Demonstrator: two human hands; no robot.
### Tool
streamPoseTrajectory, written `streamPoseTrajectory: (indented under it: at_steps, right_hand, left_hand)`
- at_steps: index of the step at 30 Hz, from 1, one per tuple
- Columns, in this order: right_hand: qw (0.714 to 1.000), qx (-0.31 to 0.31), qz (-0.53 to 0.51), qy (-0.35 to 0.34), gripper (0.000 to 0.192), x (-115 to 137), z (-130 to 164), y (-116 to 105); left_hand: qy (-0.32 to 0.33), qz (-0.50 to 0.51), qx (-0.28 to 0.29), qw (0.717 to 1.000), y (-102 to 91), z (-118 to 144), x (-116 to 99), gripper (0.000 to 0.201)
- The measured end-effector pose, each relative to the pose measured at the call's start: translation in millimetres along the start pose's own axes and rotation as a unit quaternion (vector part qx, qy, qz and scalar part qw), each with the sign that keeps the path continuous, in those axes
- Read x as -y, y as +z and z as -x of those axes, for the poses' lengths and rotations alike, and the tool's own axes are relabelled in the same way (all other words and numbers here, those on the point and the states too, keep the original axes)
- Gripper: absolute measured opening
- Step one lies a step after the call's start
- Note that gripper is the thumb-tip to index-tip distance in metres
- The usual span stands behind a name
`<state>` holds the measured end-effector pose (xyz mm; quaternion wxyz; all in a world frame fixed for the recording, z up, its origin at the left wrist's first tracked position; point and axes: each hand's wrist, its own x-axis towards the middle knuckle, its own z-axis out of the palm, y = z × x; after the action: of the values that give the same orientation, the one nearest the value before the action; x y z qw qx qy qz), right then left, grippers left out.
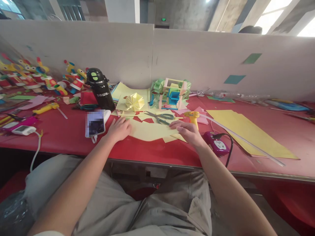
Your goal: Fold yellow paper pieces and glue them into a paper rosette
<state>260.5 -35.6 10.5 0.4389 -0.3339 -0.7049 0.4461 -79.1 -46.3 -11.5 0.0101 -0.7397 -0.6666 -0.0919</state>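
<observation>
A pale yellow strip of paper (152,131) stretches between my hands above the table's front part, its lower edge bowed. My left hand (120,128) is closed on its left end, fingers pointing forward. At the right end, my right hand (188,130) pinches the paper between thumb and fingers. Just behind the strip lie green-handled scissors (161,116) among yellow paper scraps. A yellow glue gun (192,115) with a long clear glue stick rests beyond my right hand. Further back sit a folded yellow paper fan wheel (135,102) and a model of wooden sticks and coloured paper (172,93).
A black bottle (101,91) and a phone (96,124) stand left of my left hand. The purple power socket (216,143) is near my right forearm, with large yellow sheets (248,131) beyond. Colourful paper-cup figures (31,77) crowd the far left, before a white partition (110,49).
</observation>
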Motion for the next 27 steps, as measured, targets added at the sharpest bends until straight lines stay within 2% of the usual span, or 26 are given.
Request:
streamPoseTrajectory:
  at_steps: [3,5,7,9,13,18,23,27]
  right_hand:
    - [0.997,-0.068,-0.033,0.021,0.04,-7,-2,1]
    - [0.995,-0.089,-0.04,0.03,0.035,-10,-3,1]
    - [0.995,-0.081,-0.039,0.032,0.03,-11,-2,-1]
    - [0.998,-0.051,-0.027,0.036,0.036,-12,0,-4]
    - [0.999,-0.015,0.0,0.05,0.048,-11,3,-6]
    - [0.997,-0.041,0.02,0.069,0.045,-8,3,-2]
    - [0.996,-0.058,-0.019,0.067,0.041,-1,0,8]
    - [0.991,-0.097,-0.058,0.066,0.039,4,-2,17]
  left_hand:
    - [0.018,-0.001,-0.055,0.998,1.6,-2,1,0.043]
    - [0.057,0.049,-0.067,0.995,0.3,-4,-1,0.044]
    - [0.095,0.118,-0.048,0.987,-2.2,-5,-4,0.046]
    - [0.113,0.169,-0.017,0.979,-4.9,-5,-7,0.047]
    - [0.117,0.196,0.021,0.973,-9.7,-3,-11,0.048]
    - [0.167,0.235,0.031,0.957,-14.9,2,-22,0.047]
    - [0.164,0.242,0.034,0.956,-15.9,5,-36,0.051]
    - [0.166,0.306,0.027,0.937,-14.9,5,-43,0.037]
